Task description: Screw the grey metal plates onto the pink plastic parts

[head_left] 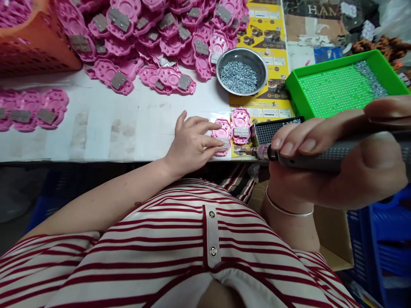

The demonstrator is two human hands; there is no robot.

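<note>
My right hand is closed round a grey electric screwdriver, held sideways with its bit pointing left. The bit's tip is close to the lower right side of a pink plastic part at the table's front edge. My left hand steadies this part, with thumb and fingertips on its grey metal plate and rim. A second pink part, also with a metal plate, lies just to its right. Beside that one is a small black perforated tray with some screws, partly hidden behind my right hand.
A steel bowl of small screws stands behind the parts. At the right is a green tray with more screws. Pink parts are heaped at the back; several more lie in a row at left, near an orange basket.
</note>
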